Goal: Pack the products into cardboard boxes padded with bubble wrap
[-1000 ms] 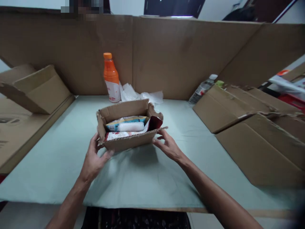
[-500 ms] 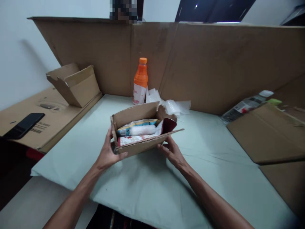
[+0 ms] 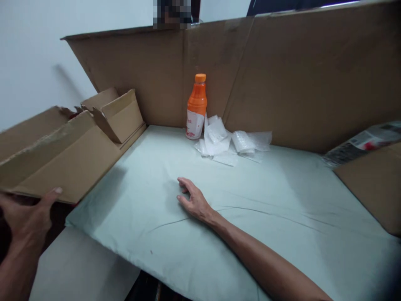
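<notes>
My left hand point(image 3: 28, 217) grips an open cardboard box point(image 3: 65, 163) at the far left, its thumb against the near wall and its fingers partly hidden under the bottom edge. The box is tilted, and its contents are mostly out of sight behind the wall. On the pale green cloth, or just above it, my right hand point(image 3: 194, 200) holds nothing, with thumb and fingers apart. Farther back stands an orange bottle point(image 3: 196, 106) with a white label, upright, beside crumpled bubble wrap point(image 3: 241, 141).
A second open cardboard box point(image 3: 123, 117) sits behind the held one. A tall cardboard panel point(image 3: 282, 75) lines the back of the cloth-covered table point(image 3: 250, 234). To the right, a clear plastic bottle point(image 3: 360, 144) leans over a cardboard piece point(image 3: 376, 188). Part of a person shows above the panel.
The filled box has moved from mid-table to the far left in my left hand. My right hand has let go of it and stays over the cloth. The view has shifted slightly.
</notes>
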`<action>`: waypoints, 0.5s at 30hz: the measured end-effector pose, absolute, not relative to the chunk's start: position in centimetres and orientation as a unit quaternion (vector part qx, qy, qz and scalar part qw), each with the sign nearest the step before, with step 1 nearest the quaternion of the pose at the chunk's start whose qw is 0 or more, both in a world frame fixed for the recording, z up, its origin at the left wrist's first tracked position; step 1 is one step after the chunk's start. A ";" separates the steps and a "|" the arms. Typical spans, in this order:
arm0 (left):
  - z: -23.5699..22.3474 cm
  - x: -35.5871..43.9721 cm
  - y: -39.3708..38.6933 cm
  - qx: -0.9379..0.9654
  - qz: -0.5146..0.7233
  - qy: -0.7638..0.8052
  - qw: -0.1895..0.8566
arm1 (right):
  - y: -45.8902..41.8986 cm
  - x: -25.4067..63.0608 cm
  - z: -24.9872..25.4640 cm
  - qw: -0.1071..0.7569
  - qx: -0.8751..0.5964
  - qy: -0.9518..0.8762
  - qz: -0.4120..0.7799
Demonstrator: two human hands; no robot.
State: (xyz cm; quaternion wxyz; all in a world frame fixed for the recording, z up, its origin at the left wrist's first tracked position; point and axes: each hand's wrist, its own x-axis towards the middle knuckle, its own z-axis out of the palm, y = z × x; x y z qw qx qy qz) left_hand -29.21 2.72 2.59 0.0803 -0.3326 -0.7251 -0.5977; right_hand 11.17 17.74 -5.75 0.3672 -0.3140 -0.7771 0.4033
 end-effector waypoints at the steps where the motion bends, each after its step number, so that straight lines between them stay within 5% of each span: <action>1: 2.3 -30.4 3.6 -0.314 -0.609 -0.724 0.079 | 17.6 11.3 -5.9 0.369 -0.311 -0.780 0.398; 15: -1.9 -31.8 10.6 -0.344 -0.592 -0.727 0.059 | 17.5 11.2 -6.0 0.366 -0.295 -0.815 0.339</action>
